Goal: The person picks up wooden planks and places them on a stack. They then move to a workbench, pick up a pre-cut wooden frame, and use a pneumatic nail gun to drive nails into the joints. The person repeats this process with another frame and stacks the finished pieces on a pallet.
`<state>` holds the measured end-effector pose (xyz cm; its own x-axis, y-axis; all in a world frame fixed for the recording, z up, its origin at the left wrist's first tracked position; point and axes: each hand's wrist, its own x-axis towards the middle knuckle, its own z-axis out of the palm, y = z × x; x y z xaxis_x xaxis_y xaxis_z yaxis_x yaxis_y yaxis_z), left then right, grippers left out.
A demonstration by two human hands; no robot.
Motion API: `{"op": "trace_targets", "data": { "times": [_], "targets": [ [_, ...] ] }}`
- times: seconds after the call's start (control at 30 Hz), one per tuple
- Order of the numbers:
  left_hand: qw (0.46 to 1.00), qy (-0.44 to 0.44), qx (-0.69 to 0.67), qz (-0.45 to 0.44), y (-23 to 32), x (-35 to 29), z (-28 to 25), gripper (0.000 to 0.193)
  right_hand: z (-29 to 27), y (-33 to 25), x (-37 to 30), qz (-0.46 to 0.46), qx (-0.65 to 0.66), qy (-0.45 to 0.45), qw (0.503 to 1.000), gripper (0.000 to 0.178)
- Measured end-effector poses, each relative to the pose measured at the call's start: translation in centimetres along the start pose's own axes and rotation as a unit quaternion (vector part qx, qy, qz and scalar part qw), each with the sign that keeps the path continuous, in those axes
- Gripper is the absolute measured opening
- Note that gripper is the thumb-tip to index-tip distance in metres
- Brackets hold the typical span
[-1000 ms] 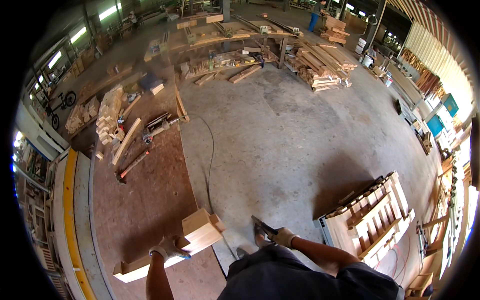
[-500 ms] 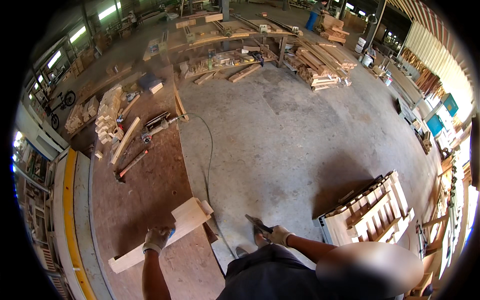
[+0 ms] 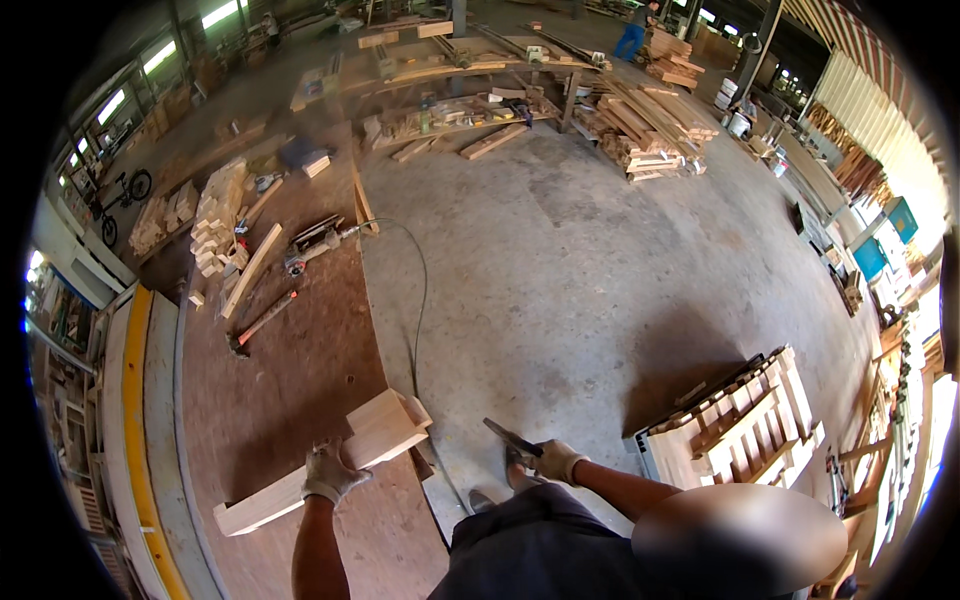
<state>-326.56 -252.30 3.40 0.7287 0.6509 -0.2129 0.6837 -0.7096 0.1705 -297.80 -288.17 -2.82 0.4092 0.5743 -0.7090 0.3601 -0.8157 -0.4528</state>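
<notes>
A pale wooden beam (image 3: 273, 497) with a wider block at its far right end lies slantwise on the brown worktable. My gloved left hand (image 3: 332, 472) is laid across the beam near its middle, fingers over the far edge and thumb on the near side. Beyond the table edge, my gloved right hand (image 3: 558, 461) is closed round the dark handle of a narrow flat tool that looks like a file (image 3: 508, 434). Its blade points up and left, apart from the beam.
On the brown worktable (image 3: 300, 385) lie a hammer (image 3: 262, 324), a power tool (image 3: 318, 245) with a hose (image 3: 423, 285), and stacked wood blocks (image 3: 220, 215). Slatted wooden pieces (image 3: 735, 420) stand at the right. Lumber piles (image 3: 650, 130) and a person (image 3: 632, 38) are farther off.
My left hand has shifted slightly right and turned, its thumb now spread along the near side of the beam. The tool in my right hand has moved a little left and up.
</notes>
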Motion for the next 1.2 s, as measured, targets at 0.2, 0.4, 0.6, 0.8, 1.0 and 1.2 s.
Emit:
{"op": "trace_targets", "data": {
  "times": [0.2, 0.4, 0.6, 0.8, 1.0, 1.2],
  "targets": [
    [0.996, 0.019, -0.029, 0.078, 0.1, -2.6, 0.9, 0.084, -3.0, -3.0, -1.2, -0.056, -0.015, -0.01, 0.998, 0.051],
    [0.995, 0.032, -0.024, 0.096, -0.5, -2.9, 2.4, 0.087, -4.2, -4.4, 0.7, -0.129, -0.109, -0.025, 0.985, 0.05],
    [0.996, 0.071, -0.001, 0.059, 0.9, -4.5, 0.5, 0.085, -8.2, -9.6, -3.9, -0.104, -0.1, -0.001, 0.99, 0.039],
    [0.995, 0.072, -0.015, 0.061, 0.8, -4.2, 1.6, 0.083, -8.1, -10.3, -2.1, -0.118, -0.124, -0.004, 0.985, 0.038],
    [0.992, 0.101, -0.006, 0.073, 0.8, -4.1, 1.7, 0.081, -8.9, -11.7, -0.3, -0.156, -0.186, -0.006, 0.97, 0.034],
    [0.99, 0.113, -0.01, 0.078, 0.5, -4.2, 1.8, 0.082, -10.3, -15.1, 0.1, -0.152, -0.3, -0.022, 0.941, 0.033]
  ]
}}
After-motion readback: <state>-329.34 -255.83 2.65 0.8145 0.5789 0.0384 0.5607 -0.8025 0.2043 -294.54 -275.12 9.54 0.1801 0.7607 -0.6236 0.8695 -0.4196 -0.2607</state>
